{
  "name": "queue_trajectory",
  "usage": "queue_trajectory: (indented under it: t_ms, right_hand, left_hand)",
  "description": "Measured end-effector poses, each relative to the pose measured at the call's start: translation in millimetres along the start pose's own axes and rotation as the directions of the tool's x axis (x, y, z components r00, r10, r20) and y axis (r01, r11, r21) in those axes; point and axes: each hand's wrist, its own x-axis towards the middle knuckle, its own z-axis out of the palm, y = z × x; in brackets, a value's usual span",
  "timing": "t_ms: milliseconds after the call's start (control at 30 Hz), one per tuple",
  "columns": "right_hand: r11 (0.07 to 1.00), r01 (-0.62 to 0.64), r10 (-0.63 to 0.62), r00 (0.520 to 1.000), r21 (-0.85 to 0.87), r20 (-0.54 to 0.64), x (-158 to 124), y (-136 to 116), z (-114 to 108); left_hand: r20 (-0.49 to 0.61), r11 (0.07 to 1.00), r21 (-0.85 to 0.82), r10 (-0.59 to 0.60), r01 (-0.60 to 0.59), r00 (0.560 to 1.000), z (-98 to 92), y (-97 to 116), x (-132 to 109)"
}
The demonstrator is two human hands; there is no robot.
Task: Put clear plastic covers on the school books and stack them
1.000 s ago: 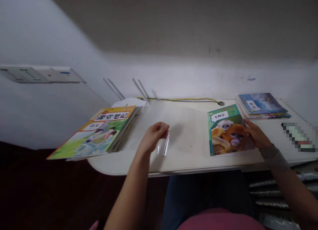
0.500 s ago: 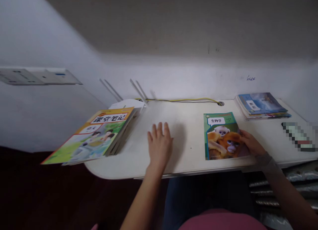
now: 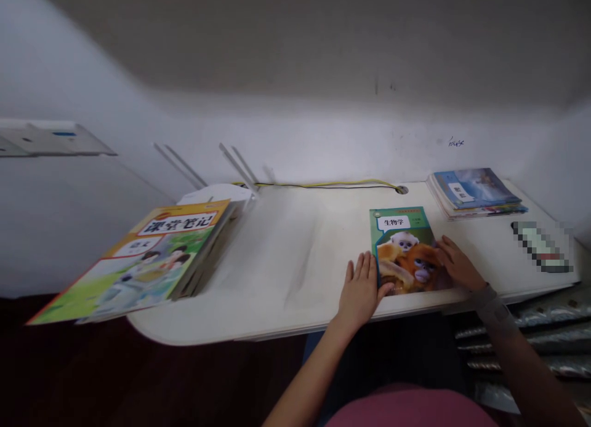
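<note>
A green book with monkeys on its cover (image 3: 409, 261) lies flat near the front edge of the white desk (image 3: 277, 279). My left hand (image 3: 361, 291) rests at the book's left edge, fingers stretched out, thumb over the lower left corner. On the right side of the book is my right hand (image 3: 459, 264), its fingers extended along the edge and over part of the cover; it wears a wristband.
At the left, a stack of books (image 3: 152, 255) overhangs the desk edge. Behind it stands a white router (image 3: 215, 193) with antennas. Another book stack (image 3: 478, 190) sits back right, near a blurred phone-like object (image 3: 542, 247). A yellow cable (image 3: 332, 184) runs along the wall.
My left hand has moved right, from the middle of the desk to the book's left edge. My right hand's fingers have straightened at the right edge. The view has shifted slightly right.
</note>
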Motion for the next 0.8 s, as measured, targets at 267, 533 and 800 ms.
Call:
queue_trajectory:
  t_ms: [267,533,800]
  right_hand:
    - [0.996,-0.007,0.005,1.000,0.091,0.020,0,-10,-11]
    - [0.931,0.287,-0.325,0.933,0.226,0.154,17,-61,-30]
    - [0.791,0.609,-0.554,0.754,-0.061,0.353,34,-129,13]
  left_hand:
    - [0.043,1.000,0.006,-0.012,0.011,0.999,-3.5,3,2]
    - [0.066,0.996,-0.080,0.031,-0.026,0.997,-7.0,24,12]
    - [0.033,0.999,0.041,-0.036,0.034,0.999,-29.4,-49,8]
